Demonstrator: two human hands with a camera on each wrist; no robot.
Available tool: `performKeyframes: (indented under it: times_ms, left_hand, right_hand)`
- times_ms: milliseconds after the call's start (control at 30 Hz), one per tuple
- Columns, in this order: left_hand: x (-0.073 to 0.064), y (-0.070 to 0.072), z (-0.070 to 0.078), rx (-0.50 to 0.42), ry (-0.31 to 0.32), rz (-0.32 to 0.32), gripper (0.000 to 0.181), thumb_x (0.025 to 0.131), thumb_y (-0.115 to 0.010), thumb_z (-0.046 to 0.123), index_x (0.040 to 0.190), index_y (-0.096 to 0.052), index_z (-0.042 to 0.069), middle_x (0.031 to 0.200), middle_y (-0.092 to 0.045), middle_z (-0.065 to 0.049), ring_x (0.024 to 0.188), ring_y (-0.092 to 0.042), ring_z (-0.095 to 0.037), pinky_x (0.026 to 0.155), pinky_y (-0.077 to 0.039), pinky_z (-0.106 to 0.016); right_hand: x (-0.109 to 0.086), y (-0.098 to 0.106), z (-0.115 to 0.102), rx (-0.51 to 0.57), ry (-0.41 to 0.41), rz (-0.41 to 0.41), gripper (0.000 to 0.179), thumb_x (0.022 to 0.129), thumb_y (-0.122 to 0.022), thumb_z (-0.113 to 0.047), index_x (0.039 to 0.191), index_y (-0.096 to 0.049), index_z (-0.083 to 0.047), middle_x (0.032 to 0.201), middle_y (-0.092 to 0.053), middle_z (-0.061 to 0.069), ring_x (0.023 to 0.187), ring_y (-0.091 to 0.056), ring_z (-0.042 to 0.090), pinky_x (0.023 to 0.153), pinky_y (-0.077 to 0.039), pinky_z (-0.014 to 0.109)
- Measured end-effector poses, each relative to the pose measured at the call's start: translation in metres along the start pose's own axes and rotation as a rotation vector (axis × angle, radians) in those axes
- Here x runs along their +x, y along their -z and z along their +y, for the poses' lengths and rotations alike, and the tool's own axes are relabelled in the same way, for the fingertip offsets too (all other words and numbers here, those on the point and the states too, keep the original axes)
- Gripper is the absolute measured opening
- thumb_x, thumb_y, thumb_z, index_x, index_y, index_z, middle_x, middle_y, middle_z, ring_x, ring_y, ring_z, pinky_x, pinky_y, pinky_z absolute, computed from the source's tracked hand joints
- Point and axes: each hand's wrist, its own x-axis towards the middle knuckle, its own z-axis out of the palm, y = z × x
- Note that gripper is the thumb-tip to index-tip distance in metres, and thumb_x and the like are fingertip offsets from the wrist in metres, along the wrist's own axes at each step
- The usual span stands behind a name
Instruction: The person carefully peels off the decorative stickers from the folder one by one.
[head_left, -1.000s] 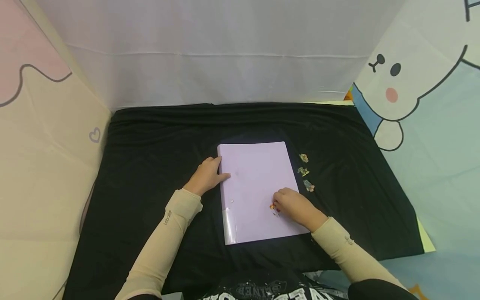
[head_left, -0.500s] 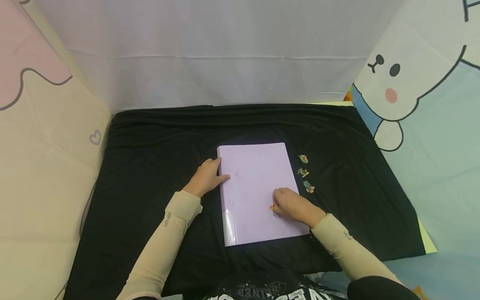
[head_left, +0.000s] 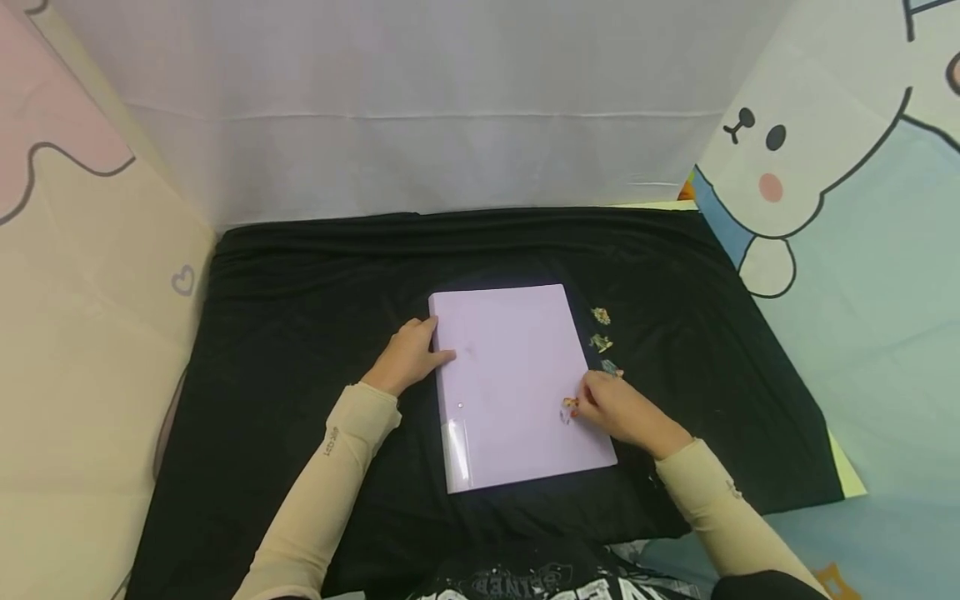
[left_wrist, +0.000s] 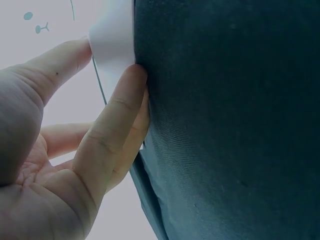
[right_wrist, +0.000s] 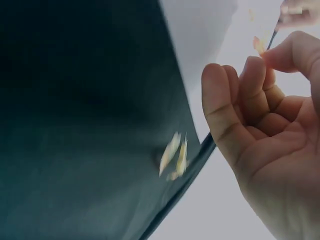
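A lilac folder [head_left: 517, 367] lies on the black cloth, its spine on the left. My left hand [head_left: 408, 354] holds the spine edge, thumb on the cover and fingers along the side; the left wrist view shows these fingers [left_wrist: 112, 115] against the white-looking spine [left_wrist: 114, 45]. Over the lower right of the cover, my right hand [head_left: 626, 408] pinches a small colourful cut-out figure [head_left: 567, 408] between thumb and forefinger, its tip partly covered by them. In the right wrist view this cut-out [right_wrist: 258, 45] is blurred and pale orange at the fingertips.
Three similar cut-outs, the top one [head_left: 601, 316], middle one [head_left: 601, 342] and lower one [head_left: 611, 367], form a column on the black cloth [head_left: 712, 375] right of the folder. Printed curtains [head_left: 847, 292] and a white one [head_left: 420, 150] enclose the table.
My right hand has moved right across the cover toward the folder's right edge, carrying the cut-out. The left hand keeps its place at the spine. The head view has shifted slightly.
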Motion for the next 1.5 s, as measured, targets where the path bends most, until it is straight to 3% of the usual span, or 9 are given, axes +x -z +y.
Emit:
performKeyframes:
  times_ms: [433, 700, 967, 1367, 1500]
  left_hand:
    - [0.000, 0.002, -0.001, 0.007, 0.007, -0.013, 0.077, 0.093, -0.074, 0.032, 0.149, -0.038, -0.007, 0.143, -0.046, -0.030, 0.129, -0.049, -0.041, 0.106, -0.040, -0.051]
    - [0.001, 0.002, 0.000, 0.002, 0.005, -0.013, 0.077, 0.093, -0.074, 0.031, 0.149, -0.038, -0.007, 0.143, -0.046, -0.029, 0.127, -0.051, -0.040, 0.106, -0.041, -0.051]
    - [0.001, 0.002, 0.000, 0.004, 0.011, -0.019, 0.077, 0.093, -0.073, 0.032, 0.150, -0.037, -0.006, 0.144, -0.045, -0.029, 0.129, -0.050, -0.040, 0.106, -0.040, -0.051]
    - [0.000, 0.003, 0.001, -0.017, 0.026, -0.026, 0.077, 0.093, -0.074, 0.031, 0.150, -0.037, -0.005, 0.144, -0.045, -0.029, 0.127, -0.051, -0.040, 0.105, -0.041, -0.051]
    - [0.000, 0.003, 0.001, -0.020, 0.025, -0.023, 0.077, 0.093, -0.074, 0.030, 0.150, -0.037, -0.005, 0.143, -0.046, -0.029, 0.126, -0.052, -0.040, 0.105, -0.041, -0.051]
  right_hand:
    - [-0.031, 0.051, 0.050, -0.039, -0.300, -0.032, 0.010, 0.095, -0.060, -0.006, 0.091, -0.062, 0.003, 0.072, -0.054, 0.004, 0.060, -0.048, 0.017, 0.053, -0.042, 0.032]
    - [-0.044, 0.061, 0.070, -0.138, -0.349, -0.050, 0.012, 0.094, -0.062, -0.004, 0.093, -0.064, 0.008, 0.076, -0.060, 0.009, 0.062, -0.051, 0.020, 0.056, -0.047, 0.037]
    - [-0.044, 0.059, 0.080, -0.187, -0.349, -0.008, 0.013, 0.095, -0.059, -0.004, 0.094, -0.063, 0.009, 0.078, -0.063, 0.013, 0.063, -0.054, 0.021, 0.058, -0.049, 0.041]
    - [-0.046, 0.055, 0.089, -0.199, -0.425, -0.030, 0.020, 0.096, -0.056, -0.004, 0.103, -0.060, 0.014, 0.088, -0.065, 0.024, 0.071, -0.061, 0.029, 0.067, -0.052, 0.051]
    - [-0.047, 0.056, 0.095, -0.204, -0.439, -0.020, 0.024, 0.097, -0.055, -0.007, 0.109, -0.056, 0.014, 0.095, -0.064, 0.028, 0.079, -0.064, 0.037, 0.070, -0.051, 0.055]
